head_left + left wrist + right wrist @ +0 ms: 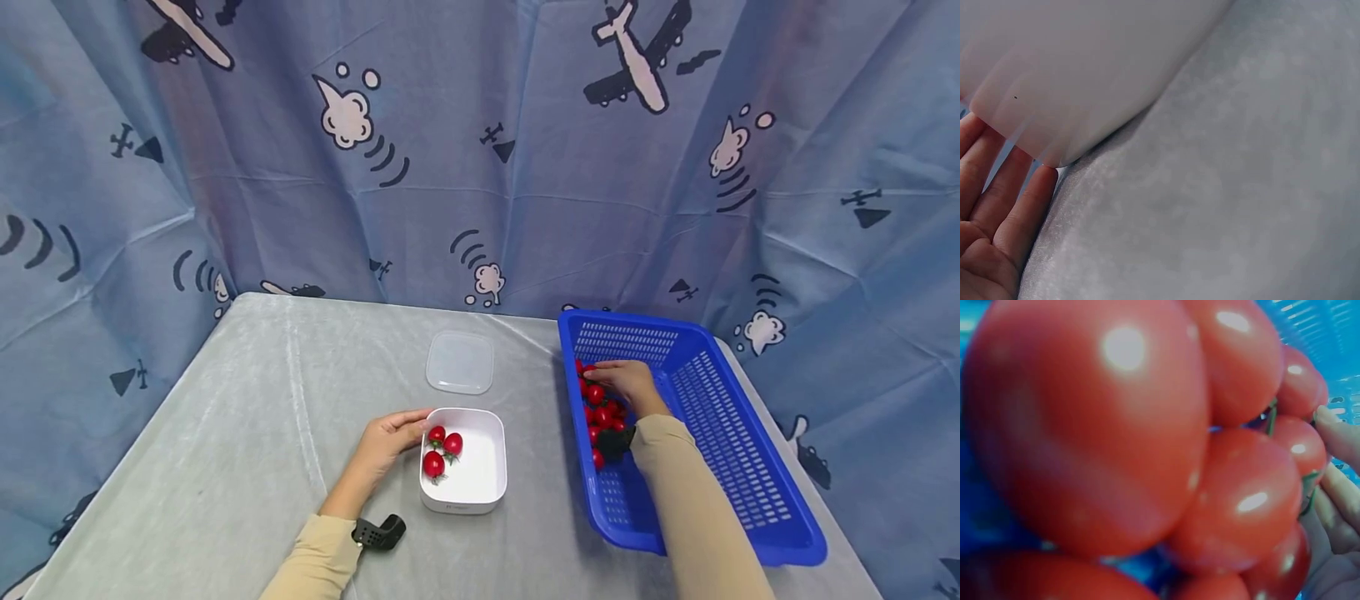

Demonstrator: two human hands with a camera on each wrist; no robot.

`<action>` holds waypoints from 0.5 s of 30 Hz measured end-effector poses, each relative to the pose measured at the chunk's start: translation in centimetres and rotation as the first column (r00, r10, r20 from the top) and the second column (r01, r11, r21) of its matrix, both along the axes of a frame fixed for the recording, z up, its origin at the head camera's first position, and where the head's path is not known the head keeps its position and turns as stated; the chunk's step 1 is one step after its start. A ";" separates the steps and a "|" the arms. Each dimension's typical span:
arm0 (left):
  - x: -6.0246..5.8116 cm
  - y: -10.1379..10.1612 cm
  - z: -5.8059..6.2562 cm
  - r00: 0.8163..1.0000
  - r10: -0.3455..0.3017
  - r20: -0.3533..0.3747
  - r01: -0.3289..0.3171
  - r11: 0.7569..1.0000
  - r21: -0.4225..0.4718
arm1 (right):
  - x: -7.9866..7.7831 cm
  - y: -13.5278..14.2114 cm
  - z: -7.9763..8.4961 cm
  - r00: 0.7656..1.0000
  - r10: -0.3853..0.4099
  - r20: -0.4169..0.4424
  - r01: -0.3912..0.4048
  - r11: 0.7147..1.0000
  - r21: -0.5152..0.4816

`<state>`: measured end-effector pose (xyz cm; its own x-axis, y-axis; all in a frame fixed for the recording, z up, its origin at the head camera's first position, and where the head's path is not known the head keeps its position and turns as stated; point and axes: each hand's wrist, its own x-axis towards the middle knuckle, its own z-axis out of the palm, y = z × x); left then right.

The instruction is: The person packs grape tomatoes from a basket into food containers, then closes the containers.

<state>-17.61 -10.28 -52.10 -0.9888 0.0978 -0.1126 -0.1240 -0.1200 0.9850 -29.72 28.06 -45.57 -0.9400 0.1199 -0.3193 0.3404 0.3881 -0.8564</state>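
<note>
A white square container (480, 467) holds three cherry tomatoes (433, 464) gathered at its left side. My left hand (393, 437) touches the container's left wall near the back corner. In the left wrist view, its fingers (1007, 194) lie fairly straight against the white wall. Inside the blue basket (720, 425), my right hand (630, 383) reaches over the cherry tomatoes (602, 417) piled along the left side. The right wrist view shows fingertips (1327, 419) right at a small red tomato (1302, 381); I cannot tell whether they grip it.
Behind the container lies a translucent square lid (460, 362) on the pale cloth-covered table (225, 467). The basket's raised rim stands along the table's right side. A blue printed curtain (450, 167) hangs behind and around the table. My left wrist carries a black band (378, 533).
</note>
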 end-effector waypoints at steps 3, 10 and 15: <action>0.0 0.0 -0.1 1.000 0.006 -0.005 -0.006 1.000 -0.001 | 0.0 -0.1 0.1 1.000 -0.014 -0.015 0.014 1.000 0.005; 0.1 -0.1 -0.1 1.000 0.000 0.010 0.000 1.000 0.010 | -0.2 -0.3 1.1 0.996 -0.086 -0.001 0.086 0.994 -0.070; 0.0 -0.3 0.0 1.000 -0.009 0.014 0.009 1.000 0.015 | -0.5 -0.4 2.9 0.993 -0.112 0.020 0.114 0.986 -0.120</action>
